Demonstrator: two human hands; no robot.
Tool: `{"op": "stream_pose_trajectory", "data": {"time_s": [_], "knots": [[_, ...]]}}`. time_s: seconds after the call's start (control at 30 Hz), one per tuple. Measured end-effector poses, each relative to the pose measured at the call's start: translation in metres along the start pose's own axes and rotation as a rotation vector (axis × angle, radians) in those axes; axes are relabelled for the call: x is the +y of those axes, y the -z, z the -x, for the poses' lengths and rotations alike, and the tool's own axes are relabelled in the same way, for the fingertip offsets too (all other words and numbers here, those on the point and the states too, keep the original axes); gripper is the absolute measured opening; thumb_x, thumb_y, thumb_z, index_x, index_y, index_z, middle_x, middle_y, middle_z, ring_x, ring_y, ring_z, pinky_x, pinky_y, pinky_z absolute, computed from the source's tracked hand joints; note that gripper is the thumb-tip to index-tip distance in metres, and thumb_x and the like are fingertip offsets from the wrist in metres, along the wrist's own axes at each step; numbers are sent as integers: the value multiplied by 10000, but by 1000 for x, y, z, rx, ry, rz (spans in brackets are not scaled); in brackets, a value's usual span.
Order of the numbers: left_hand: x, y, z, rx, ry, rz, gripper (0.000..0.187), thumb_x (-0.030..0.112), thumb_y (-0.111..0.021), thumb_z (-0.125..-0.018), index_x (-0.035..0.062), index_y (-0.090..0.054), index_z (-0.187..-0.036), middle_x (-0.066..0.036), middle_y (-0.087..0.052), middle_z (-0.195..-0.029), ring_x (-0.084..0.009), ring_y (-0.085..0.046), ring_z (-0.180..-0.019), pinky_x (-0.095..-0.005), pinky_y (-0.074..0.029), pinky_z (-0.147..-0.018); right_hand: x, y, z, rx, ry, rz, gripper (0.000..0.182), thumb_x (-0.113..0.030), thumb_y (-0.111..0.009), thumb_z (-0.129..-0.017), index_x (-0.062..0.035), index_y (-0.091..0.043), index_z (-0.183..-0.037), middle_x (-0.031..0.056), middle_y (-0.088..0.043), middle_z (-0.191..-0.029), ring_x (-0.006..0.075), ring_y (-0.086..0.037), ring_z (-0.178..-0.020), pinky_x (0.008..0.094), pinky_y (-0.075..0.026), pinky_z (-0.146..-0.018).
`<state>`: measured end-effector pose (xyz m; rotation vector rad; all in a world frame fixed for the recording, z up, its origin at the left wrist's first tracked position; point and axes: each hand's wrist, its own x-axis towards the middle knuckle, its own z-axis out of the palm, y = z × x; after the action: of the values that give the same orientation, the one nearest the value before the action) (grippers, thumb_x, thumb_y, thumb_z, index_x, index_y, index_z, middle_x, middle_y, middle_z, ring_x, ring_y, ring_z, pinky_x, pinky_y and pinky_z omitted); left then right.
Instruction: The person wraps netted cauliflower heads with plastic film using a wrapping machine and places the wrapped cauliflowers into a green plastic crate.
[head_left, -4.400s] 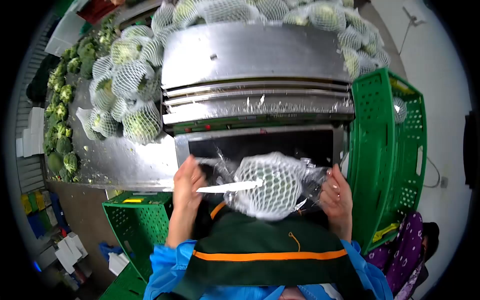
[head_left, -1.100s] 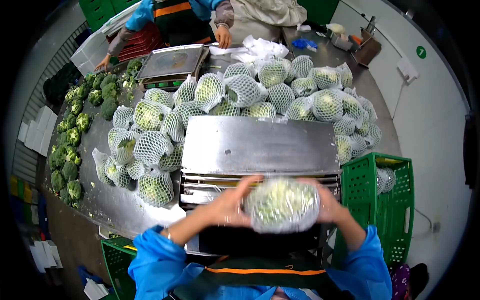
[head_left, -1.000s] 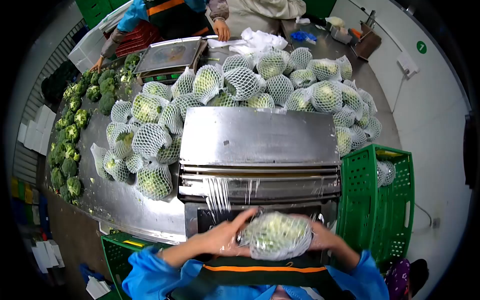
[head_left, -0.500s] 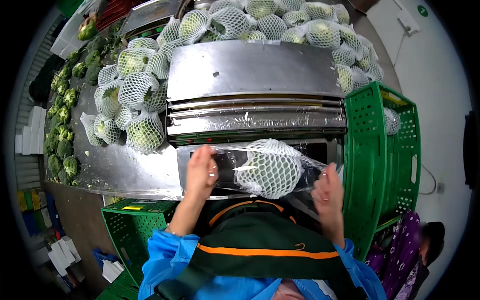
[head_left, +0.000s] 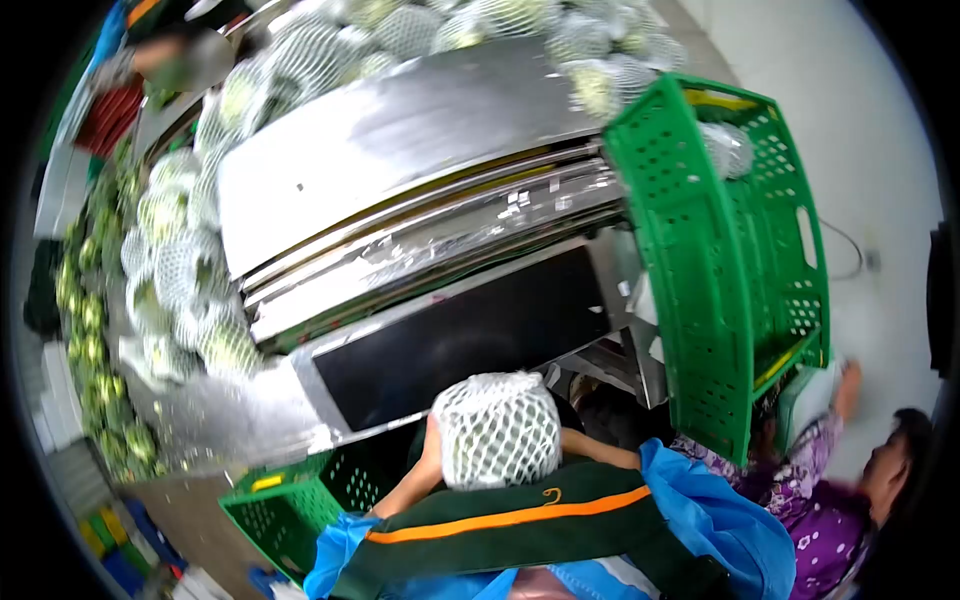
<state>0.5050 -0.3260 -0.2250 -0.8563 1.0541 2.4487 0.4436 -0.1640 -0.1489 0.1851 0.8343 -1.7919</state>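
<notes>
Head view, netted broccoli (head_left: 497,428) close against chest, left hand (head_left: 432,447) beneath it

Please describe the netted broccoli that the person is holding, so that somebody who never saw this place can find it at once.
Find the big steel wrapping machine with its dark flat plate. Just below that plate, close to the person's chest, is one netted broccoli. Unlike the other netted heads heaped on the table beside and behind the machine, it is alone and held up off the table.
</notes>
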Motion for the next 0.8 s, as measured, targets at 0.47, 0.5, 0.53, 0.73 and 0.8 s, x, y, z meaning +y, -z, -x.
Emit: {"op": "stream_pose_trajectory", "data": {"time_s": [0.47,0.5,0.53,0.73,0.8], "knots": [[301,-206,-94,-257,-1311,-1782,662,277,-717,-684,125,-405,-1247,-195,-354,-1264,-354,-348,-1173,-440,-295,-946,-284,121,186,-76,976,109,588,-506,-390,-867,-141,-329,-1325,81,-383,-1334,281,-384,-1202,497,-291,-1002],[330,-185,-131,43,-1465,-1966,673,281,-722,-671,115,-408,-1243,-193,-356,-1273,-367,-359,-1155,-444,-316,-915,-294,128,178,553,1085,-298,580,-481,-396,-877,-107,-333,-1316,94,-394,-1321,269,-400,-1189,459,-317,-995],[364,-165,-164,219,-1365,-1990,656,269,-710,-680,101,-413,-1240,-210,-339,-1289,-387,-347,-1161,-471,-305,-927,-304,159,173,472,971,-188,567,-461,-402,-883,-97,-334,-1313,99,-397,-1317,263,-406,-1182,440,-324,-994],[438,-106,-297,555,-511,-2379,1023,441,-711,-588,184,-133,-1392,-292,-174,-1377,-457,-122,-1285,-561,-96,-1029,-319,270,24,866,504,21,772,-519,-553,-776,-64,-250,-1322,163,-354,-1298,300,-390,-1167,421,-394,-914],[425,-107,-299,607,-788,-2450,862,425,-704,-562,161,-366,-1309,-271,-251,-1357,-420,-179,-1279,-524,-92,-1050,-320,253,43,863,419,217,868,-521,-594,-747,-58,-165,-1343,202,-294,-1316,327,-359,-1184,434,-399,-904]]}}
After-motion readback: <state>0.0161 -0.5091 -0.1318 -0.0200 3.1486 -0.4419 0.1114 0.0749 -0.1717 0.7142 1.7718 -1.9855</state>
